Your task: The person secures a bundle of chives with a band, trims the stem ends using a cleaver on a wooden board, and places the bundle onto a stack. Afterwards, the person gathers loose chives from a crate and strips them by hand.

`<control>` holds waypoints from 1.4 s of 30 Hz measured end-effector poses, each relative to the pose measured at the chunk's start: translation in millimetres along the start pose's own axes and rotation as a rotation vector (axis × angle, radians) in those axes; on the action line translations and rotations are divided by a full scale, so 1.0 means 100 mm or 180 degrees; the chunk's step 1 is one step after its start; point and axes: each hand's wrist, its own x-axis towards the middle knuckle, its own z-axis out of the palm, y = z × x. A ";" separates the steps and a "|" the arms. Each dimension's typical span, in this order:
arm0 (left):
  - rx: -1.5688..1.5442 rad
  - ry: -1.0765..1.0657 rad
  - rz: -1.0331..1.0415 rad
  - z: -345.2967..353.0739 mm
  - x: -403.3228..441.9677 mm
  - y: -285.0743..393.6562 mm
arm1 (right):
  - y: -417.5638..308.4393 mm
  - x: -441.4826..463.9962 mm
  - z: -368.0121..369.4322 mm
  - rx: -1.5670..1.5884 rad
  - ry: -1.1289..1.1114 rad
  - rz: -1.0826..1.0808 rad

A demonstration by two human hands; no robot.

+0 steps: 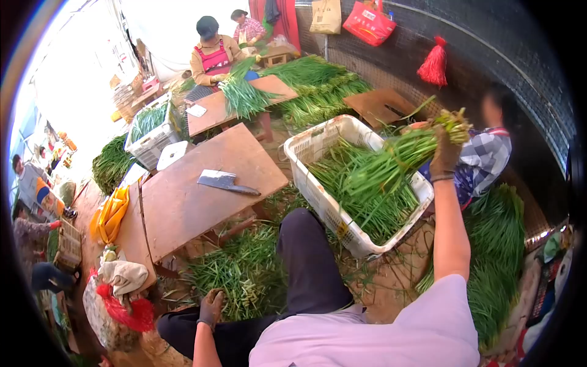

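Note:
My right hand (pixel 445 156), in a dark glove, grips a bunch of chives (pixel 391 160) near its pale cut ends. The bunch hangs slanting over a white plastic crate (pixel 298 174), its green tips pointing down to the left. More chives (pixel 382 211) lie inside that crate. Beside my bent knee, my gloved left hand (pixel 211 307) has its fingers curled in, and I see nothing in them. Close to it, loose green trimmings (pixel 244 269) cover the floor. A cleaver (pixel 226 181) lies flat on the wooden table (pixel 202 223) to the left of the crate.
Across from me, a person (pixel 214 58) handles chives (pixel 244 95) at another board. One more person (pixel 489 153) sits right of the crate. Piles of greens (pixel 498 257) lie at the right and along the back wall. Yellow cloth (pixel 110 214) rests at the left.

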 end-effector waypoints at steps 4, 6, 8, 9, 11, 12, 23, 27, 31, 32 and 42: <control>-0.0162 0.0130 -0.0194 0.02 -0.04 0.18 | -0.50 0.33 -0.03 -0.1323 0.0202 -0.1745; -0.0653 -0.0253 0.0167 0.11 -0.11 0.41 | -0.60 0.38 0.08 -0.0563 0.0153 -0.1240; -0.0996 -0.0614 0.0442 0.27 -0.20 0.71 | -0.77 0.36 0.32 0.0147 0.0042 -0.0740; -0.1217 -0.0935 0.0546 0.37 -0.34 1.03 | -0.86 0.28 0.44 0.0184 -0.0046 -0.0702; -0.1647 -0.1684 0.0822 0.57 -0.49 1.41 | -1.09 0.10 0.70 -0.0052 -0.0132 -0.0835; -0.1839 -0.2103 0.0998 0.65 -0.49 1.47 | -1.25 -0.04 0.85 -0.0305 -0.0126 -0.1004; -0.2559 -0.1728 0.3037 0.58 -0.28 2.35 | -2.91 -1.92 1.81 0.0694 -0.0631 -0.0765; -0.2366 -0.0500 0.2897 0.40 -0.01 2.17 | -3.02 -2.56 1.86 -0.0101 -0.1454 -0.0956; -0.5314 -0.2635 0.1816 0.14 0.08 2.09 | -3.64 -2.86 1.89 0.4740 -0.1741 0.0473; -0.4144 -0.0993 0.2435 0.13 0.09 2.08 | -3.65 -2.93 1.87 0.4733 -0.1886 0.0549; -0.4868 -0.0399 0.1926 -0.53 0.30 1.59 | -3.08 -3.34 1.59 0.3848 -0.3260 0.0451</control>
